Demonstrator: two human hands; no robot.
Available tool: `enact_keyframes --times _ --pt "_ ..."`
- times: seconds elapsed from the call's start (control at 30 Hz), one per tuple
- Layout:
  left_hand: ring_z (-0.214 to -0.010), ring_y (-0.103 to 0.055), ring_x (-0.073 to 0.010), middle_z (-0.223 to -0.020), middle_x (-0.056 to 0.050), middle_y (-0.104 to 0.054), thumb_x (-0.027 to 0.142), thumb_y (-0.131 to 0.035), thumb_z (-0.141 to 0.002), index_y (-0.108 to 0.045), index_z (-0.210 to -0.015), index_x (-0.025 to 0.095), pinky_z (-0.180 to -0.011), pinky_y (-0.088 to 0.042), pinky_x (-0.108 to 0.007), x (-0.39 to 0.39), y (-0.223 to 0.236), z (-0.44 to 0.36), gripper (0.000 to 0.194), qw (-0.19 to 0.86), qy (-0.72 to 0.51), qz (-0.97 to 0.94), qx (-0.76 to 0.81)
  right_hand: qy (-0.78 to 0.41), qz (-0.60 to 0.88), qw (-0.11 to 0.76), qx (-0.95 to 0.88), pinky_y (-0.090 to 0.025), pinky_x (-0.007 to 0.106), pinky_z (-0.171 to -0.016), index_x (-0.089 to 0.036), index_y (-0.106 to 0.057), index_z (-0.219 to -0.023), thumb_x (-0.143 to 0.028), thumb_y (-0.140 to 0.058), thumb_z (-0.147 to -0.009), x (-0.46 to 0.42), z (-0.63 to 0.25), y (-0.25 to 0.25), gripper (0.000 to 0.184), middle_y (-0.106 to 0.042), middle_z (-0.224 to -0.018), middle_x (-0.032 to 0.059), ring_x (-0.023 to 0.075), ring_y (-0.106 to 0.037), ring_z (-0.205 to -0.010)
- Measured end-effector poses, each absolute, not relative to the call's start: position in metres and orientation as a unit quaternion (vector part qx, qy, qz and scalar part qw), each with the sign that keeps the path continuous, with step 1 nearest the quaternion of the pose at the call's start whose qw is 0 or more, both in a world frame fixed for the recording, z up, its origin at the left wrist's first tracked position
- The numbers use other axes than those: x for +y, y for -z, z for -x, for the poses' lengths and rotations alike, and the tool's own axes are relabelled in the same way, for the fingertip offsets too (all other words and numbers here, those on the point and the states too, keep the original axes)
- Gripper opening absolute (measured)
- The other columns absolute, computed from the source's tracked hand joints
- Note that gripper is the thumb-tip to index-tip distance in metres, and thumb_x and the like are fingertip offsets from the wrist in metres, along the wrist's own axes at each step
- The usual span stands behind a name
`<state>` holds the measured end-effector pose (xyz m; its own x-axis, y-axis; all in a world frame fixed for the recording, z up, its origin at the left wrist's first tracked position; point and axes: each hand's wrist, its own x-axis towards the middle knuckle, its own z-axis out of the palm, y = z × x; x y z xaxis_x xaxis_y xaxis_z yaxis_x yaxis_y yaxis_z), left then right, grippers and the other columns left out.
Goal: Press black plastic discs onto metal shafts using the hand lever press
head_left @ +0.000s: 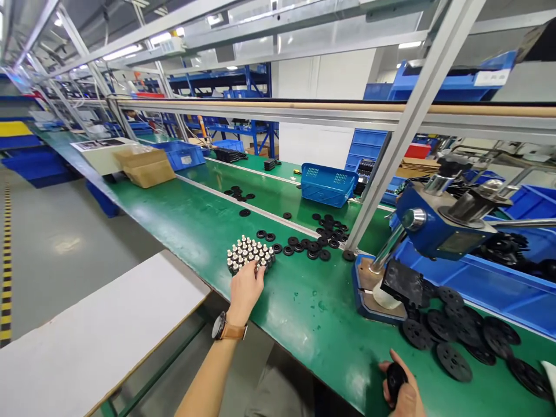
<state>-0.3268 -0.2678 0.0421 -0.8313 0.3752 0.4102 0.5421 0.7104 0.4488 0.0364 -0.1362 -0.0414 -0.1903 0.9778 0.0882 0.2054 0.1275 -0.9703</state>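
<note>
My left hand (pixel 247 286), with a watch on its wrist, reaches the near edge of a tight cluster of small black parts with white tips (pixel 244 250). Its thumb and fingers are pinched around one white-tipped part at that edge; the fingertips are partly hidden. Low at the right, my right hand (pixel 408 394) holds a small round black part (pixel 396 382) between thumb and fingers, over the bench's front edge. Small black discs (pixel 313 246) lie scattered beyond the cluster.
A blue hand press (pixel 443 223) stands on the green bench (pixel 299 324) at the right. Large black discs (pixel 454 362) are heaped beside it, before a blue bin (pixel 490 284). Farther back are a blue basket (pixel 329 185) and a cardboard box (pixel 145 168). A metal post (pixel 408 133) rises near the press.
</note>
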Motion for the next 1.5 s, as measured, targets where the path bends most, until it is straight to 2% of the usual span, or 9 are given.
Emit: enact_keyframes --times 0.17,0.63,0.73,0.83,0.93,1.13,1.23,1.37,1.5 --pt "-0.077 -0.072 -0.0295 -0.086 -0.015 -0.076 0.026 -0.056 -0.097 -0.068 -0.089 0.017 -0.064 -0.044 -0.032 -0.259 -0.029 0.336 0.017 0.138 0.279 0.265 -0.913 -0.465 0.460 0.409 -0.636 -0.046 0.036 -0.065 -0.013 -0.058 -0.144 -0.075 -0.028 -0.101 -0.135 -0.040 0.044 0.081 -0.068 -0.101 0.0151 0.0230 -0.056 -0.072" --pt "-0.064 -0.065 -0.0179 -0.073 -0.003 -0.071 0.037 -0.062 -0.093 -0.067 -0.083 0.021 -0.063 -0.047 -0.027 -0.286 -0.016 0.295 0.020 0.160 0.474 0.365 -0.785 -0.506 0.425 0.423 -0.620 -0.052 0.035 -0.072 -0.021 -0.064 -0.140 -0.068 -0.033 -0.104 -0.138 -0.041 0.053 0.067 -0.069 -0.107 0.0149 0.0291 -0.064 -0.095" --pt "-0.064 -0.063 -0.0168 -0.072 -0.001 -0.068 0.038 -0.063 -0.094 -0.068 -0.084 0.020 -0.063 -0.049 -0.026 -0.266 -0.027 0.276 0.021 0.108 0.516 0.379 -0.761 -0.502 0.419 0.432 -0.622 -0.053 0.036 -0.076 -0.021 -0.063 -0.141 -0.066 -0.034 -0.105 -0.138 -0.041 0.055 0.065 -0.069 -0.108 0.0144 0.0288 -0.064 -0.099" --pt "-0.064 -0.062 -0.0160 -0.070 0.000 -0.064 0.036 -0.059 -0.097 -0.065 -0.079 0.020 -0.061 -0.051 -0.025 -0.237 -0.037 0.246 0.025 0.033 0.545 0.399 -0.737 -0.496 0.401 0.438 -0.633 -0.052 0.034 -0.070 -0.020 -0.062 -0.141 -0.064 -0.035 -0.105 -0.137 -0.041 0.054 0.062 -0.069 -0.105 0.0132 0.0254 -0.065 -0.089" --pt "-0.067 -0.064 -0.0162 -0.074 0.000 -0.065 0.030 -0.066 -0.091 -0.066 -0.073 0.020 -0.064 -0.053 -0.026 -0.210 -0.039 0.205 0.020 -0.061 0.549 0.456 -0.698 -0.487 0.386 0.447 -0.644 -0.051 0.033 -0.065 -0.019 -0.061 -0.140 -0.061 -0.034 -0.106 -0.137 -0.040 0.048 0.060 -0.069 -0.101 0.0118 0.0224 -0.062 -0.079" --pt "-0.113 -0.069 -0.0255 -0.118 -0.009 -0.073 0.018 -0.066 -0.092 -0.067 -0.085 0.022 -0.098 -0.054 -0.040 -0.188 -0.023 0.128 0.008 -0.182 0.487 0.565 -0.641 -0.492 0.378 0.466 -0.631 -0.047 0.032 -0.061 -0.018 -0.058 -0.141 -0.055 -0.031 -0.109 -0.138 -0.037 0.038 0.056 -0.067 -0.101 0.0098 0.0184 -0.056 -0.070" --pt "-0.108 -0.070 -0.0267 -0.113 -0.009 -0.075 0.018 -0.062 -0.096 -0.064 -0.097 0.023 -0.094 -0.056 -0.043 -0.188 -0.012 0.112 0.005 -0.180 0.451 0.577 -0.657 -0.507 0.373 0.482 -0.609 -0.046 0.032 -0.060 -0.019 -0.056 -0.142 -0.055 -0.030 -0.109 -0.139 -0.036 0.037 0.056 -0.065 -0.102 0.0092 0.0172 -0.053 -0.066" --pt "-0.107 -0.070 -0.0291 -0.114 -0.010 -0.075 0.015 -0.062 -0.095 -0.063 -0.121 0.022 -0.094 -0.057 -0.048 -0.187 0.004 0.107 0.027 -0.151 0.397 0.614 -0.665 -0.527 0.370 0.493 -0.585 -0.045 0.033 -0.061 -0.020 -0.054 -0.144 -0.057 -0.030 -0.108 -0.138 -0.035 0.038 0.057 -0.064 -0.105 0.0092 0.0174 -0.052 -0.068" --pt "-0.111 -0.069 -0.0295 -0.119 -0.013 -0.074 0.014 -0.057 -0.097 -0.062 -0.125 0.020 -0.097 -0.057 -0.050 -0.185 0.015 0.110 0.029 -0.145 0.390 0.627 -0.658 -0.545 0.379 0.508 -0.548 -0.043 0.032 -0.063 -0.021 -0.054 -0.144 -0.060 -0.031 -0.107 -0.135 -0.034 0.036 0.058 -0.064 -0.106 0.0086 0.0182 -0.052 -0.072"
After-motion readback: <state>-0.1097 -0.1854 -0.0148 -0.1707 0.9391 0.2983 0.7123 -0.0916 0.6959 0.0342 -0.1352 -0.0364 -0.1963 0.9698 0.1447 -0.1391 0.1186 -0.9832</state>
